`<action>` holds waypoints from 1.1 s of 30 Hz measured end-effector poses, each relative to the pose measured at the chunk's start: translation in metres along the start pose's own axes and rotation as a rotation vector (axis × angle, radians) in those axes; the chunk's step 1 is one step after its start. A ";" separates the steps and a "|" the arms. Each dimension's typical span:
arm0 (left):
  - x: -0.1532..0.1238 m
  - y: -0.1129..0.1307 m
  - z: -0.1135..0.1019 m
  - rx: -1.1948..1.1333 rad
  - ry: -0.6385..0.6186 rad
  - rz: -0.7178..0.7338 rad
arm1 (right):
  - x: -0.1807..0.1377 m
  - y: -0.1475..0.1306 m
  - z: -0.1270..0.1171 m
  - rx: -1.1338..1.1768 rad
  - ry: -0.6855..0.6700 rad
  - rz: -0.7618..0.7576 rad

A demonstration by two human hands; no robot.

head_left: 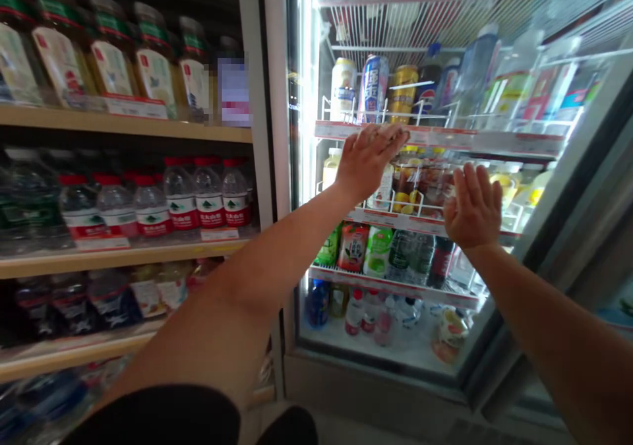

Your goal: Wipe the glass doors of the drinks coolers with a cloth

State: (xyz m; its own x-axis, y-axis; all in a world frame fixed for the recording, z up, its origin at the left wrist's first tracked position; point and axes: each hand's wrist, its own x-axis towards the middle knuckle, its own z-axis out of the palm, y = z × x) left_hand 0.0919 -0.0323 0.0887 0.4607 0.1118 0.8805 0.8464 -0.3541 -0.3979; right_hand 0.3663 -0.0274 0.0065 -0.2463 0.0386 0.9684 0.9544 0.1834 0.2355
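My left hand [368,161] is stretched out in front of the lit drinks fridge [316,366], its fingers pointing right, loosely extended and holding nothing. To the right and a little lower, my right hand [475,211] is raised with flat fingers pointing up, also without anything in it. Whether either hand touches the fridge's glass front cannot be made out. Above my left hand stand a white can [343,86], a blue-and-pink can [374,86] and a gold can [403,92]. Partly hidden behind my hands are yellow-capped bottles on a wire shelf.
At the left, an open shelf unit [148,128] holds tea bottles [153,56], red-capped water bottles [180,194] and dark drink bottles [111,300]. A vertical frame post [270,102] separates it from the fridge. Lower fridge shelves hold green and red drink packs [353,247].
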 end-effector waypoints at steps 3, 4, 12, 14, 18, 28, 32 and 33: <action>-0.024 0.013 0.005 -0.037 -0.086 0.228 | 0.000 0.000 0.000 0.011 -0.014 0.008; -0.031 0.014 0.006 -0.051 -0.130 0.322 | 0.000 0.000 0.000 0.014 -0.018 0.015; -0.015 -0.015 -0.002 0.005 -0.058 -0.028 | 0.000 0.001 0.001 0.014 0.007 0.010; -0.027 -0.010 0.002 0.008 -0.085 0.034 | 0.000 0.000 0.001 0.009 0.014 -0.001; -0.048 -0.005 0.008 -0.015 -0.153 0.398 | 0.001 -0.001 -0.001 0.002 0.006 -0.001; -0.042 -0.009 0.010 0.034 0.013 0.289 | 0.003 -0.004 -0.005 0.002 -0.060 0.048; -0.035 -0.014 0.007 -0.020 -0.112 0.408 | 0.004 -0.004 -0.006 0.003 -0.086 0.055; -0.026 -0.018 0.004 -0.021 -0.104 0.326 | 0.004 -0.004 -0.006 0.008 -0.093 0.060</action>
State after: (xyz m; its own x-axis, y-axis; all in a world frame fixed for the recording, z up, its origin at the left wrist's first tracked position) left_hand 0.0656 -0.0249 0.0717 0.7320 0.0827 0.6763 0.6446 -0.4056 -0.6481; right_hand 0.3622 -0.0342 0.0100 -0.2033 0.1404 0.9690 0.9667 0.1861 0.1759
